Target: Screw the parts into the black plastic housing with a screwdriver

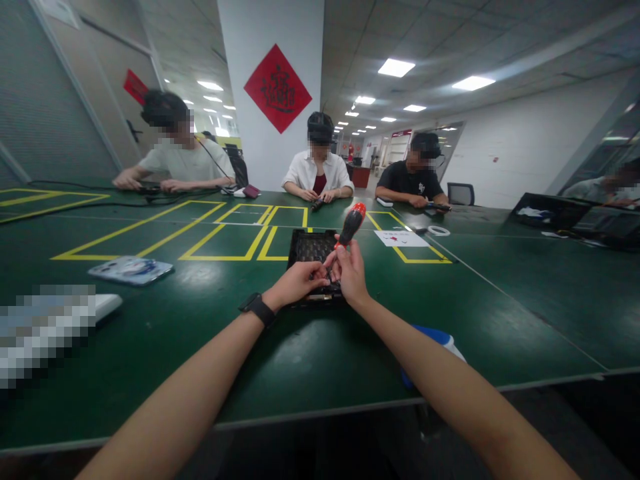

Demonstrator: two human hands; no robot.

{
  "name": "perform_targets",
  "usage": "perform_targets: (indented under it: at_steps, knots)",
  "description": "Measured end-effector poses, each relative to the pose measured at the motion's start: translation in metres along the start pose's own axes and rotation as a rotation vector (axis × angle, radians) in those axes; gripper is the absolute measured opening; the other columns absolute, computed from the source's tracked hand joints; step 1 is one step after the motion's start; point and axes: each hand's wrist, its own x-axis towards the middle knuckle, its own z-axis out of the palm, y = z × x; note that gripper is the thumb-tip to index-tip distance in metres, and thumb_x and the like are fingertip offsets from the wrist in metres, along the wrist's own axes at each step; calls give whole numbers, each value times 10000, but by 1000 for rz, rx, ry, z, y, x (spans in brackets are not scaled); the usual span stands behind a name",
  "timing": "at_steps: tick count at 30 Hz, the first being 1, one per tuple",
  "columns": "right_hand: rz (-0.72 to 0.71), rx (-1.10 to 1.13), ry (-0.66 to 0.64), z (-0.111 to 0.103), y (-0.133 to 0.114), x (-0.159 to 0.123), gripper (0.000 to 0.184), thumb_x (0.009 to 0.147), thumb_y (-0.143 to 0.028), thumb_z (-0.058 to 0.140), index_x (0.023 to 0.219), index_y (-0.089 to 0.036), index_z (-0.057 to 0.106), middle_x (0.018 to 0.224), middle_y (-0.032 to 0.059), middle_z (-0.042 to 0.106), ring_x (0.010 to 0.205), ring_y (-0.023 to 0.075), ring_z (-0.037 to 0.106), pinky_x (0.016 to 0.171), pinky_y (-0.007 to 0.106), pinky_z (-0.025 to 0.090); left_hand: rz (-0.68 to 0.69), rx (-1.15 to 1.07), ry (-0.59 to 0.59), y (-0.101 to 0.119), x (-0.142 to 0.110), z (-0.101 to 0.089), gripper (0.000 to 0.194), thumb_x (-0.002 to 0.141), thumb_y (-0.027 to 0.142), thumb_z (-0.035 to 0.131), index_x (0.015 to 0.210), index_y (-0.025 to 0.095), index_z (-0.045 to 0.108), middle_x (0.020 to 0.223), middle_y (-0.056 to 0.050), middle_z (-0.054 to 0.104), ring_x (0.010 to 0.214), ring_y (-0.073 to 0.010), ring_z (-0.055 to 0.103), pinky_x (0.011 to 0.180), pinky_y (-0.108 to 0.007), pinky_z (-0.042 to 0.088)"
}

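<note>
My right hand (351, 270) is closed round a screwdriver with a red and black handle (351, 223), which tilts up and to the right. My left hand (296, 283), with a black watch on the wrist, pinches at the screwdriver's lower end, where the tip is hidden by my fingers. Both hands hover over the near edge of an open black case (311, 248) holding several small bits, which lies on the green table (200, 333).
A phone (131, 269) lies to the left, beside a blurred white object (50, 327). A blue and white object (440, 340) sits under my right forearm. Three people sit across the table, with a paper sheet (401, 238) and tape roll (439, 231) nearby.
</note>
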Motion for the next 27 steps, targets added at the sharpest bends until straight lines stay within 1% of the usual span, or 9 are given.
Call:
perform_targets:
  at_steps: [4,7,9,13,16,20,24,27]
  knots:
    - [11,-5,-7,-1,2,0,330,869,-454,398,1096,-218,441,623,-57,550,358,29,347,347,147,314,1,-20,-41,3,0,-1,175,783,289,536,796,136,622,738,-11,629,694,-129,540,704,-240,419]
    - [13,7,-21,-1,3,0,306,867,-448,407,1065,-218,441,623,-63,544,353,26,351,343,143,319,11,-37,-79,4,0,-2,180,792,285,522,822,142,627,758,-15,639,712,-135,553,723,-246,425]
    - [7,15,-17,0,4,-1,290,868,-442,412,1054,-221,436,615,-69,533,351,25,352,344,141,322,14,-36,-70,3,0,-1,185,788,307,535,824,147,619,753,-11,630,701,-133,549,702,-242,427]
    - [-13,-2,14,1,3,-1,277,870,-439,413,1046,-226,430,611,-72,521,356,26,354,347,141,327,-5,19,-6,-1,1,1,222,745,367,600,772,148,596,717,-6,597,663,-128,529,645,-233,418]
    - [-25,-15,28,1,3,-1,264,872,-433,416,1037,-227,431,618,-71,521,355,25,352,344,140,324,-13,51,6,-2,1,0,233,748,379,599,744,147,582,704,-4,585,652,-125,519,632,-232,408]
    - [-21,-1,1,1,2,0,260,880,-422,405,1045,-223,434,619,-70,526,350,26,353,338,145,320,6,62,-2,-1,0,-1,200,778,341,570,737,146,587,689,0,587,650,-122,519,631,-227,397]
    - [-7,12,-34,-1,4,1,270,891,-424,373,1041,-213,450,615,-65,524,349,29,364,336,152,319,44,25,-25,0,0,0,154,799,285,543,781,147,611,746,-7,624,694,-124,547,674,-227,403]
    - [-2,16,-32,-2,5,1,276,890,-422,375,1056,-214,448,622,-65,523,349,29,363,335,151,318,53,15,-28,-1,1,0,154,798,279,543,793,146,621,767,-12,635,713,-127,555,693,-229,408]
